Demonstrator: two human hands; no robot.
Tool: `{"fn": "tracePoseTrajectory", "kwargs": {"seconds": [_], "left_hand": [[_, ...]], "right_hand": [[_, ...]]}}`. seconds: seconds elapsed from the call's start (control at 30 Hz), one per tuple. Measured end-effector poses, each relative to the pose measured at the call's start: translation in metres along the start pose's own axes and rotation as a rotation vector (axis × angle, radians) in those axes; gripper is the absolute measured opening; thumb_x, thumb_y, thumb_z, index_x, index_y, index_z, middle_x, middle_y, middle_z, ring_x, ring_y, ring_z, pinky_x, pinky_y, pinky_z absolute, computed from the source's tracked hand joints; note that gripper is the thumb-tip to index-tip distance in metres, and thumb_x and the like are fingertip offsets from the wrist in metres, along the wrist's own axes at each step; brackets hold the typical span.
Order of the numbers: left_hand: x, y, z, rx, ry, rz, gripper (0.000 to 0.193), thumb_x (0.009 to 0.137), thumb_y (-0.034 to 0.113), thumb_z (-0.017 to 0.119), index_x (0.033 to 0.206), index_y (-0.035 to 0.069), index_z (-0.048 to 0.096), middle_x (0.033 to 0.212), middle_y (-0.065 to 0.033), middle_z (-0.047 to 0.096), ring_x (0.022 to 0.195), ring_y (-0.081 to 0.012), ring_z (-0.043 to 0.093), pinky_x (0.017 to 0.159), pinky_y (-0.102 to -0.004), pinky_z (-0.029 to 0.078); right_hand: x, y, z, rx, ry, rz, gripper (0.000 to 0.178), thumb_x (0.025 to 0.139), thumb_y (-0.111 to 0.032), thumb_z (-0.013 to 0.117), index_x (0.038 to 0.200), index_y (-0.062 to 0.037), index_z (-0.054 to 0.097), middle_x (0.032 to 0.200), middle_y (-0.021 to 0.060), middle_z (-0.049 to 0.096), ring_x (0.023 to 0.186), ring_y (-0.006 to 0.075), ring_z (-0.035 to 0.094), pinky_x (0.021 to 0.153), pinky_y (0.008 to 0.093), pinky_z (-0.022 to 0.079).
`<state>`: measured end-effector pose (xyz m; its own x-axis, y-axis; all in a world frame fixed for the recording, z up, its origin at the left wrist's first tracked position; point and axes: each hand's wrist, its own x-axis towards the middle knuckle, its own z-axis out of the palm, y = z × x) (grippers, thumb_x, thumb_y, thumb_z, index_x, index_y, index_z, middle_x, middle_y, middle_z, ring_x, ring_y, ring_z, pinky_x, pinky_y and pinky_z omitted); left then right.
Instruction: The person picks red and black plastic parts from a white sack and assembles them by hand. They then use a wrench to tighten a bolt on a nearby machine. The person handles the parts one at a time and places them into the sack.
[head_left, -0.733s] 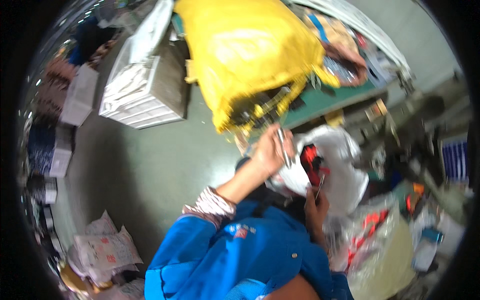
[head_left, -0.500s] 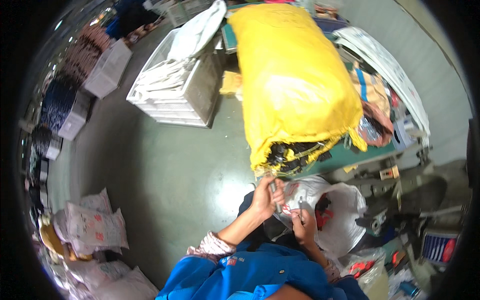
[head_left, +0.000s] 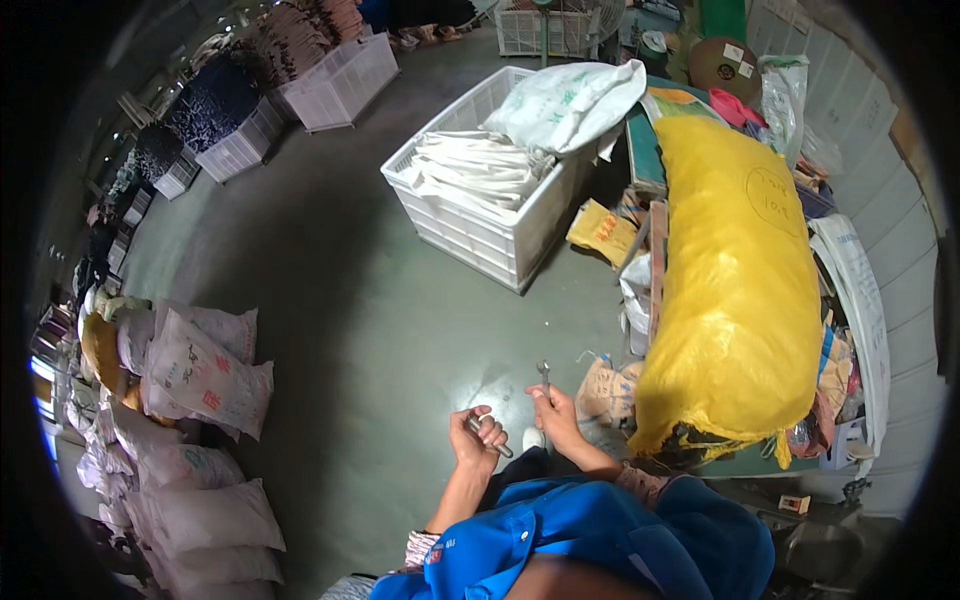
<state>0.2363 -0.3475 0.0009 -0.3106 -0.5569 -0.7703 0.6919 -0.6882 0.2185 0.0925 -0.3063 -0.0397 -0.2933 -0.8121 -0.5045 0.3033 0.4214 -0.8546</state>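
Observation:
In front of my body, my left hand (head_left: 474,442) is closed around a short metal tool (head_left: 502,450); its end sticks out below my fingers, and its exact kind is hidden by the grip. Just to the right, my right hand (head_left: 560,415) grips a wrench (head_left: 543,370) with its open jaw pointing up and away from me. The hands are a little apart, held over the grey-green floor (head_left: 360,330). A big stuffed yellow sack (head_left: 735,290) lies to the right of my right hand, dark material showing at its near end.
A white plastic crate (head_left: 460,235) of folded white cloth stands ahead, a white sack (head_left: 565,105) on its corner. Pale filled sacks (head_left: 205,375) are piled at left. A brown paper bag (head_left: 607,390) sits by the yellow sack. More loaded crates (head_left: 340,85) line the far left.
My view has swung left, so the yellow sack and crate now appear farther right. My hands have moved away from the sack's near end, each still holding its tool.

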Motion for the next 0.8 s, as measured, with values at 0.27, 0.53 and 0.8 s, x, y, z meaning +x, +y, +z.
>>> {"fn": "tracePoseTrajectory", "kwargs": {"seconds": [0.27,0.53,0.8], "left_hand": [[0.072,0.04,-0.016,-0.066,0.084,0.09,0.027,0.075,0.031,0.043,0.075,0.005,0.048,0.047,0.0009,0.029,0.04,-0.0111,0.027,0.042,-0.0259,0.026],[0.212,0.109,0.018,0.354,0.331,0.107,0.024,0.077,0.027,0.053,0.078,0.003,0.049,0.049,0.0006,0.033,0.041,-0.0112,0.031,0.04,-0.0259,0.028],[0.44,0.188,0.058,1.825,0.25,0.391,0.039,0.071,0.018,0.056,0.109,0.009,0.055,0.088,-0.0216,0.062,0.083,-0.0366,0.06,0.074,-0.0393,0.047]], "right_hand": [[0.119,0.035,0.006,-0.253,0.036,-0.113,0.015,0.086,-0.013,0.05,0.088,-0.0032,0.061,0.057,-0.006,0.042,0.045,0.0028,0.033,0.041,0.0193,0.026],[0.308,0.058,-0.002,-0.281,0.262,0.087,0.017,0.081,-0.019,0.056,0.083,-0.0032,0.06,0.055,0.0013,0.047,0.044,0.0109,0.043,0.04,0.0269,0.032],[0.491,0.068,-0.052,-0.692,0.479,0.162,0.029,0.079,-0.028,0.057,0.082,-0.0001,0.057,0.073,0.019,0.057,0.067,0.0354,0.054,0.061,0.0413,0.041]]}}
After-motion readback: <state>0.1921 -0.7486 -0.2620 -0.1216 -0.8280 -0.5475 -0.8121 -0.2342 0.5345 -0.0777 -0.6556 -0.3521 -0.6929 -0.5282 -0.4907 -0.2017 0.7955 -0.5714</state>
